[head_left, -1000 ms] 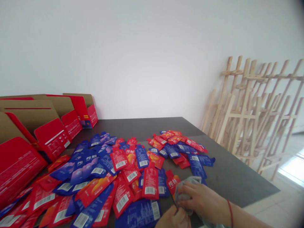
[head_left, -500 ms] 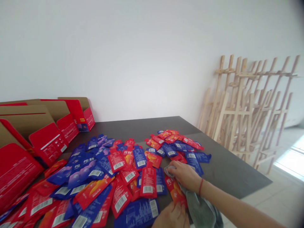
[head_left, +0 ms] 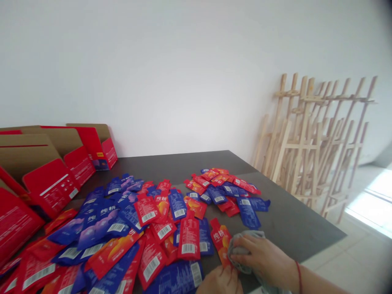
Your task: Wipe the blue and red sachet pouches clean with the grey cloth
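The pouch (head_left: pixel 221 241) by the cloth (head_left: pixel 256 233) was red with an orangey fruit print and white lettering; the cloth itself was a plain greyish green. Other pouches were either red (head_left: pixel 189 237) or deep blue, some blue ones with purple fruit art, lots with black-and-white barcodes. Boxes (head_left: pixel 50 183) were bright red outside, cardboard brown inside. Wristband (head_left: pixel 299 275) was red, tabletop (head_left: pixel 294 228) dark grey, wall (head_left: pixel 183 73) off-white.

Thin red wrist cord (head_left: pixel 299 277)
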`<control>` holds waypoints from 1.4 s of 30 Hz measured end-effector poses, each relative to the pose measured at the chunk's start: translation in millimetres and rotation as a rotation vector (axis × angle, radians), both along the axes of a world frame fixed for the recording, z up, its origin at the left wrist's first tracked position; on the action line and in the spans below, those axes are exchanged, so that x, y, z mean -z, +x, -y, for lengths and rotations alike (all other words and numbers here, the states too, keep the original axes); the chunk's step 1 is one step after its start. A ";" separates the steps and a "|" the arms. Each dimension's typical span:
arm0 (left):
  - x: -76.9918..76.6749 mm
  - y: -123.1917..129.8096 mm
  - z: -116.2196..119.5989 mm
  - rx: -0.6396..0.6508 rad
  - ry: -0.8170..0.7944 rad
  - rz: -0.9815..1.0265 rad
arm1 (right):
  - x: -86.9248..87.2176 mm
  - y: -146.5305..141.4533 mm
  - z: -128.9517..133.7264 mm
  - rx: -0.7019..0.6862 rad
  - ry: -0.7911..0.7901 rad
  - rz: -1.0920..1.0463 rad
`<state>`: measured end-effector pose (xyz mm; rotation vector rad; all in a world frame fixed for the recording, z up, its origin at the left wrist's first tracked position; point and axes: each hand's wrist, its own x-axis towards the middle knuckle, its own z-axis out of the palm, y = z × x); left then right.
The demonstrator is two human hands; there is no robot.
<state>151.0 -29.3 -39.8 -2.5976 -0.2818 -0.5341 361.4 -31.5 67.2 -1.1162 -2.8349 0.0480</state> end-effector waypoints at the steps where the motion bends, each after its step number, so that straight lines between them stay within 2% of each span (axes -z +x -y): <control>1: -2.6 -1.1 1.3 -0.002 0.000 0.000 | -0.8 -4.1 -8.3 0.046 0.008 0.000; 4: -9.2 -4.5 5.2 -0.018 0.023 0.032 | -3.2 -11.5 -30.5 0.142 0.046 0.019; 6: -10.3 -5.9 6.3 -0.034 0.035 0.043 | -4.2 -10.0 -34.1 0.106 0.062 0.032; 11: -5.3 -6.0 4.4 -0.030 0.017 0.058 | -2.9 2.8 -1.8 -0.097 0.053 0.026; 14: -13.2 -4.4 3.5 -0.013 -0.036 0.106 | 0.3 4.9 10.6 -0.059 0.021 0.018; 17: -44.9 -3.2 0.3 -0.004 -0.168 0.022 | 2.0 3.3 -1.3 0.150 -0.038 -0.013; 20: -94.5 -0.7 -12.7 -0.028 -0.365 -0.165 | 2.1 1.3 -24.3 0.371 -0.091 -0.065; 22: -124.4 3.1 -28.3 -0.055 -0.398 -0.249 | 4.0 0.5 -36.4 0.441 -0.108 -0.160; 24: -143.9 8.7 -46.3 -0.065 -0.411 -0.371 | 8.9 0.8 -43.2 0.475 -0.109 -0.286; 26: -152.8 15.4 -62.6 -0.056 -0.426 -0.498 | 15.6 2.4 -45.5 0.489 -0.105 -0.405; 29: -155.9 25.2 -78.0 -0.022 -0.387 -0.585 | 24.1 5.5 -44.7 0.494 -0.094 -0.530; 33: -159.1 31.5 -86.6 0.030 -0.311 -0.587 | 26.6 6.4 -42.5 0.475 -0.074 -0.587; 36: -158.8 26.8 -89.5 0.135 -0.268 -0.437 | 25.8 4.1 -41.6 0.457 -0.060 -0.599; 38: -153.9 20.0 -87.3 0.161 -0.232 -0.298 | 25.8 2.4 -41.7 0.453 -0.050 -0.604; 40: -144.4 11.9 -79.4 0.107 -0.215 -0.210 | 25.1 1.6 -42.2 0.463 -0.043 -0.602; 42: -130.0 4.1 -65.3 -0.011 -0.214 -0.168 | 22.1 2.4 -42.2 0.467 -0.051 -0.576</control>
